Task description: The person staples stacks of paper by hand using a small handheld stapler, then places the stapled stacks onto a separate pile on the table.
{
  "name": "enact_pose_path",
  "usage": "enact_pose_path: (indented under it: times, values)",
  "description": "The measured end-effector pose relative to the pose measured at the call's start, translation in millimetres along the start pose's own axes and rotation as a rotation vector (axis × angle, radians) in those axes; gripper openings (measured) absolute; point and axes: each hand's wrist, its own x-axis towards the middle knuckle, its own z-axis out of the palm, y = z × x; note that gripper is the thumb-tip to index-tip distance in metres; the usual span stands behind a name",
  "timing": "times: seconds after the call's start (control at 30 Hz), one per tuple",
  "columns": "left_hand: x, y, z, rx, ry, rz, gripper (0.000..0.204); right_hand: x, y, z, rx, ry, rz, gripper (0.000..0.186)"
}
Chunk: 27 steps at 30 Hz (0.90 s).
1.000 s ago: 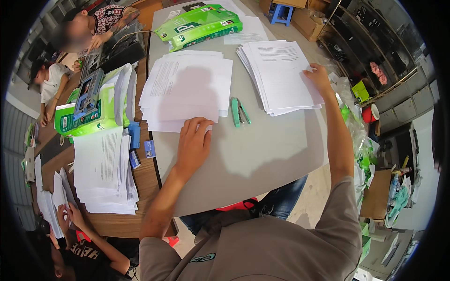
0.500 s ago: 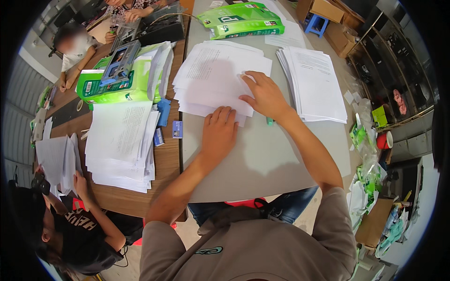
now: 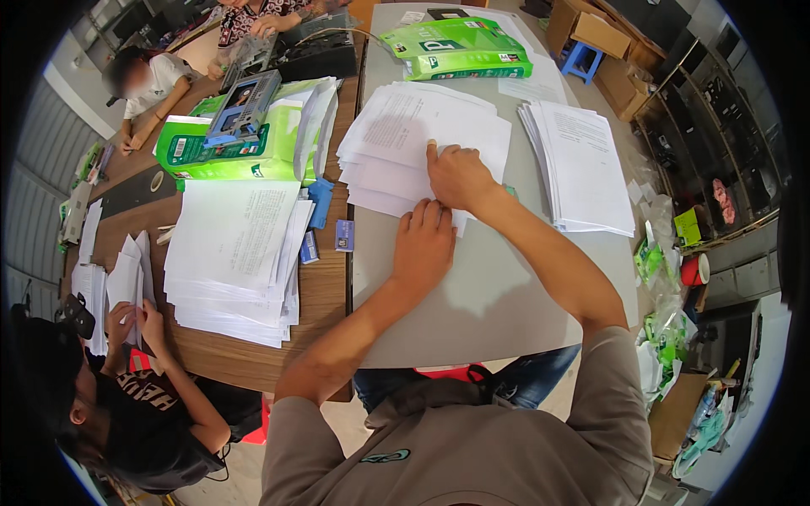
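Note:
A loose stack of printed sheets (image 3: 384, 126) lies on the grey table, its lower edges fanned toward me. My left hand (image 3: 426, 240) rests at the near edge of this stack, fingers stretched out side by side on the paper. Just above it, my right hand (image 3: 462, 175) lies over the stack's right part with its fingers curled in and one fingertip on the top sheet. Whatever is under those curled fingers is hidden. A small green object (image 3: 510, 191) shows partly behind my right wrist. To the right lies a second paper stack (image 3: 582, 164).
A green paper pack (image 3: 460, 51) lies at the table's far side. Left, on a wooden table (image 3: 316, 295), are another paper stack (image 3: 228, 261), an opened green pack (image 3: 228, 156) with a metal device (image 3: 245, 105) on top, and small blue boxes (image 3: 344, 236). A co-worker (image 3: 143, 405) handles sheets.
The view has shifted, so the scene sits farther right. My right hand has moved left over the stack and its fingers have curled. The co-worker's sheets now stand closer together.

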Motion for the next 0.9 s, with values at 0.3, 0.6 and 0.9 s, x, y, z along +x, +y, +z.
enact_pose_path:
  times: [0.3,0.6,0.9]
  values:
    - [-2.6,1.7,4.4,0.022,0.049,0.026,0.040,3.7,5.7,7.9,0.050,0.053,-0.119,0.060]
    - [-2.4,1.9,5.7,0.029,0.022,0.005,0.039,11.4,9.8,15.6,-0.137,0.211,-0.252,0.045]
    - [-6.6,-0.1,7.6,0.022,0.037,0.000,0.038,23.9,-3.6,3.4,0.079,0.214,-0.092,0.038]
